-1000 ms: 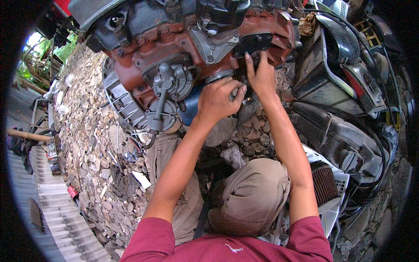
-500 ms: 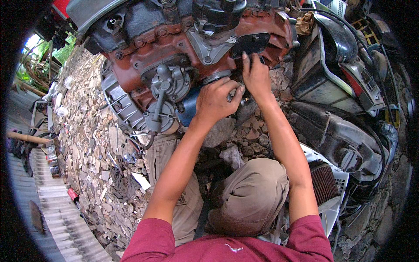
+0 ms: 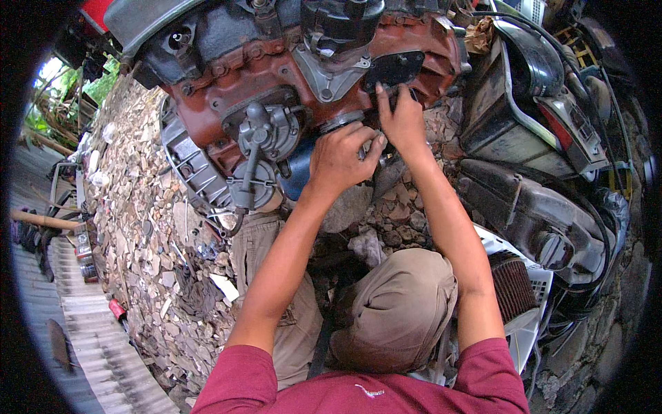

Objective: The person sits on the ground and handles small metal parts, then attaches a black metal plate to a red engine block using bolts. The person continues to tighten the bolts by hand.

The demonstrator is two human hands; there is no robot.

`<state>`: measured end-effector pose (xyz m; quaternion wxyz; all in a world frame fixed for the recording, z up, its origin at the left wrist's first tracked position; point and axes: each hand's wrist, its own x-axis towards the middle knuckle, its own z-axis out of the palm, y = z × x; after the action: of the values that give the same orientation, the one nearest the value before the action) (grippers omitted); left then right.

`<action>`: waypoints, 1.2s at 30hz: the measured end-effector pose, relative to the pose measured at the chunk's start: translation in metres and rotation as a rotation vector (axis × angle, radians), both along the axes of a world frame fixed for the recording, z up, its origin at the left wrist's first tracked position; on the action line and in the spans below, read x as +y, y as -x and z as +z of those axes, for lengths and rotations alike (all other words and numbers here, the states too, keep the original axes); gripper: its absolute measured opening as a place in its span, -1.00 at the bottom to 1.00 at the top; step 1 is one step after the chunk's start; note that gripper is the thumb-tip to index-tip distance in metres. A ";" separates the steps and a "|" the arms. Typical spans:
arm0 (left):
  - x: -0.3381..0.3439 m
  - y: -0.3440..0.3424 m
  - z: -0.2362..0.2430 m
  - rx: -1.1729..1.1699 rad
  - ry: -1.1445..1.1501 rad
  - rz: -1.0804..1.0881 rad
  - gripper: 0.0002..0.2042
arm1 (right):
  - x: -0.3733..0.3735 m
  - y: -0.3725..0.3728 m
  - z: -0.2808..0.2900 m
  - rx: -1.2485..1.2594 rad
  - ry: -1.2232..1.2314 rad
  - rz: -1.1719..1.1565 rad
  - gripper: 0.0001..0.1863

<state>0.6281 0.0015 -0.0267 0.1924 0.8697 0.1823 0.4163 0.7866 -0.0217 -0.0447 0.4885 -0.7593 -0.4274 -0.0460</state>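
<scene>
A red-brown engine block (image 3: 200,110) fills the upper middle, with a grey pump-like fitting (image 3: 265,127) and a grey triangular bracket (image 3: 324,76). My left hand (image 3: 343,159) has its fingers curled just below a round metal flange (image 3: 338,119), around something I cannot make out, above a blue cylinder (image 3: 296,172). My right hand (image 3: 403,124) reaches to a black plate (image 3: 396,67) on the block, two fingers extended apart at the plate's lower edge; its other fingers are partly hidden.
Loose stones (image 3: 165,262) cover the ground, with scattered spanners and corrugated sheet (image 3: 89,324) at left. At right lie a metal bin-like part (image 3: 496,131), a black tank (image 3: 524,214), a white crate (image 3: 538,297) and hoses. My knee (image 3: 386,303) is between my arms.
My right hand has shifted slightly left along the black plate's lower edge. My left hand has barely moved and stays curled below the flange.
</scene>
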 end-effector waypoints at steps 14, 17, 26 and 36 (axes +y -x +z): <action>0.002 -0.007 0.020 -0.422 1.488 -0.351 -0.73 | -0.036 -0.039 0.033 0.971 -0.200 0.736 -0.68; -0.005 -0.010 0.029 -0.531 1.791 -0.584 -0.64 | -0.059 -0.050 0.058 0.888 -0.232 0.953 -0.74; -0.006 -0.006 0.027 -0.662 1.810 -0.803 -0.62 | -0.059 -0.011 0.105 0.051 0.119 0.920 -0.68; -0.011 -0.011 0.026 -0.621 1.745 -0.655 -0.65 | -0.054 -0.006 0.096 0.006 0.086 0.774 -0.73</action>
<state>0.6391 -0.0099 -0.0009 0.9128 0.2816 0.1170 0.2716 0.7927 -0.0754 0.0509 0.4388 -0.5618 -0.6824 0.1618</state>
